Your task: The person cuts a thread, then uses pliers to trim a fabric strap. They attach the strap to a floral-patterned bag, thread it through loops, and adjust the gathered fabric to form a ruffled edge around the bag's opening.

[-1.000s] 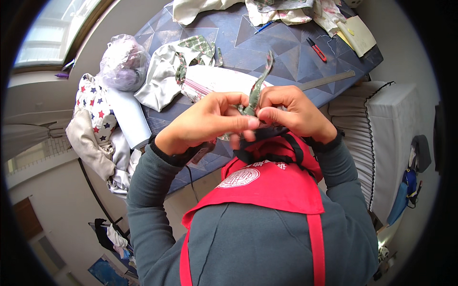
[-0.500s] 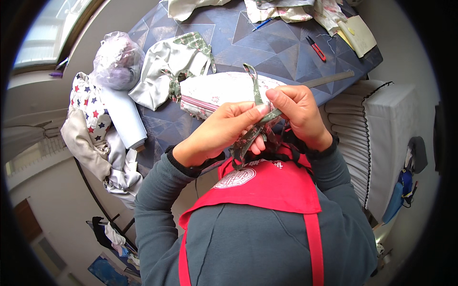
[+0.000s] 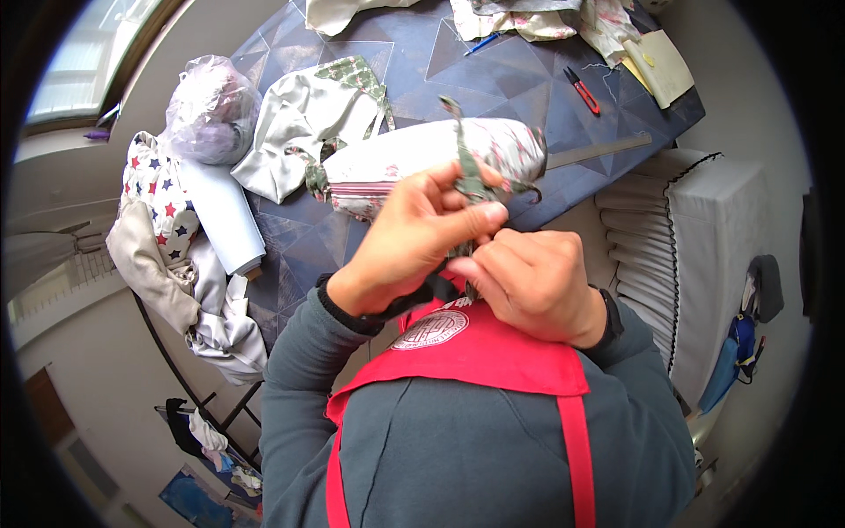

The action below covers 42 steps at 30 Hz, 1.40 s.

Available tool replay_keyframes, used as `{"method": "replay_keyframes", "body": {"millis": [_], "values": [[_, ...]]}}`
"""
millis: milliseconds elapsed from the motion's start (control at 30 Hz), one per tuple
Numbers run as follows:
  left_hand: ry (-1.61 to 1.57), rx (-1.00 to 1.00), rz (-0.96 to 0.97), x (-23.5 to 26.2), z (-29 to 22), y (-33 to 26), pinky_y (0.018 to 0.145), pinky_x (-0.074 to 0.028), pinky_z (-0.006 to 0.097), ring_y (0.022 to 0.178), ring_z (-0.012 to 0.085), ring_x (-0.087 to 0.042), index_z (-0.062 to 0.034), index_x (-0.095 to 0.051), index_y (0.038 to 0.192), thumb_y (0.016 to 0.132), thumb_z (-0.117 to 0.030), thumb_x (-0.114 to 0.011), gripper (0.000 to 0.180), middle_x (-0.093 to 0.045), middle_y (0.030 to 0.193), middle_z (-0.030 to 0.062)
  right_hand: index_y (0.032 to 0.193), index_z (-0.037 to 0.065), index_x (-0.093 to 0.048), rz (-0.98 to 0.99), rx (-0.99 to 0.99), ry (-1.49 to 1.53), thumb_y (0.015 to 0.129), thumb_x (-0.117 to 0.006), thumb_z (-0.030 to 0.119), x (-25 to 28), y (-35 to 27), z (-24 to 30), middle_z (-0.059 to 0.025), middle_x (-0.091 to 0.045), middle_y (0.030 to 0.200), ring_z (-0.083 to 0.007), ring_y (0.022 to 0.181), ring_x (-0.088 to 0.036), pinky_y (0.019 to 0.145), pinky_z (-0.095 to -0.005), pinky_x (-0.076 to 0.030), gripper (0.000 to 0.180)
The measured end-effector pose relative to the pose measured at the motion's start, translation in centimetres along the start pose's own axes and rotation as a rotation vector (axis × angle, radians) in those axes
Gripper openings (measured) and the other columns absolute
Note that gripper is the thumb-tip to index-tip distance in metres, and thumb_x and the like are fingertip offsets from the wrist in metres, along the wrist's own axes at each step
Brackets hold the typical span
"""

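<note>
Currently pinching green floral tie (image 3: pixel 466 158) btwn thumb & fingers of L hand (image 3: pixel 400 233), gap narrow, w/ one loose end standing up past fingertips and another poking out to R. Gripping same tie lower down w/ curled fingers of R hand (image 3: pixel 541 277), just beside L hand; exact grip partly hidden & blurred. Held up in front of red apron (image 3: pixel 493 352), overlapping, from this view, white floral pouch (image 3: pixel 409 150) beyond. Can't tell if joined to pouch.

For surface: dark blue bench (image 3: pixel 502 84) w/ triangle pattern, carrying pouch w/ pink zip (image 3: pixel 361 190) along near side & green bow (image 3: pixel 317 172) at L end. Just left of pouch: grey-white cloth (image 3: pixel 295 123) w/ green floral trim. Near far edge: blue pen (image 3: pixel 483 44), crumpled fabrics (image 3: pixel 519 22). To R: red-handled snips (image 3: pixel 581 91), metal ruler (image 3: pixel 603 148), cream pad (image 3: pixel 664 66). At L edge: pale blue roll (image 3: pixel 220 216), star-print cloth (image 3: pixel 154 176). In room: window (image 3: pixel 84 57) upper L; pale box-like furniture (image 3: pixel 722 220) w/ pleated side at R.

As for containers: clear plastic bag (image 3: pixel 211 97) at L, stuffed w/ purplish & white stuff, too unclear to ID. Can't tell what's in pouch.
</note>
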<state>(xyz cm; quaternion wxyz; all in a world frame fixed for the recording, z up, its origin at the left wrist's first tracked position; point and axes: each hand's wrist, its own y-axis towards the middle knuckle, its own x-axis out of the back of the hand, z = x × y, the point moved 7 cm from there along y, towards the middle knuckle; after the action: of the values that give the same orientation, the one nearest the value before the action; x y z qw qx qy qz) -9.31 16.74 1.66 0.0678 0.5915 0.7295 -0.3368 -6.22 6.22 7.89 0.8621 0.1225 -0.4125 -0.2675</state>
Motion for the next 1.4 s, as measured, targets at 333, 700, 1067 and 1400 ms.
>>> {"method": "replay_keyframes", "body": {"millis": [333, 700, 1067, 1400], "values": [[0.127, -0.239, -0.090, 4.3, -4.8, -0.4, 0.066, -0.049, 0.019, 0.071, 0.0064, -0.060, 0.0003, -0.062, 0.116, 0.094, -0.010, -0.067, 0.025, -0.068, 0.086, 0.0055, 0.062, 0.006, -0.050, -0.020, -0.092, 0.187, 0.077, -0.076, 0.005, -0.1, -0.7, -0.9, -0.0078, -0.046, 0.057, -0.0265, 0.046, -0.048, 0.042, -0.0362, -0.036, 0.029], [-0.015, -0.146, 0.003, 4.1, -3.3, -0.7, 0.064, -0.051, 0.021, 0.068, 0.0084, -0.063, -0.0005, -0.063, 0.113, 0.102, -0.021, -0.056, 0.024, -0.068, 0.084, 0.0068, 0.088, 0.003, -0.061, -0.075, -0.169, 0.182, 0.084, -0.073, 0.012, 1.4, 2.0, -6.8, -0.0130, -0.059, 0.084, -0.0322, 0.082, -0.057, 0.076, -0.0406, -0.046, 0.016], [0.004, -0.026, -0.137, 2.8, -1.5, -1.3, 0.048, -0.041, 0.017, 0.053, 0.0030, -0.054, -0.0019, -0.065, 0.101, 0.102, -0.025, -0.058, 0.024, -0.064, 0.069, 0.0004, 0.068, 0.007, -0.056, -0.122, -0.705, 1.068, 0.098, -0.059, 0.017, -2.6, 4.1, -13.2, 0.0086, -0.043, 0.059, -0.0010, 0.055, -0.033, 0.049, -0.0219, -0.026, 0.031], [0.331, -0.025, -0.222, 3.3, -2.7, -1.3, 0.042, -0.033, 0.020, 0.045, 0.0030, -0.048, -0.0024, -0.064, 0.107, 0.095, -0.021, -0.068, 0.023, -0.061, 0.060, 0.0002, 0.068, -0.001, -0.050, -0.055, -0.499, 0.479, 0.096, -0.063, 0.017, 0.3, 7.4, -9.8, 0.0029, -0.040, 0.058, -0.0041, 0.059, -0.035, 0.049, -0.0281, -0.031, 0.035]]}}
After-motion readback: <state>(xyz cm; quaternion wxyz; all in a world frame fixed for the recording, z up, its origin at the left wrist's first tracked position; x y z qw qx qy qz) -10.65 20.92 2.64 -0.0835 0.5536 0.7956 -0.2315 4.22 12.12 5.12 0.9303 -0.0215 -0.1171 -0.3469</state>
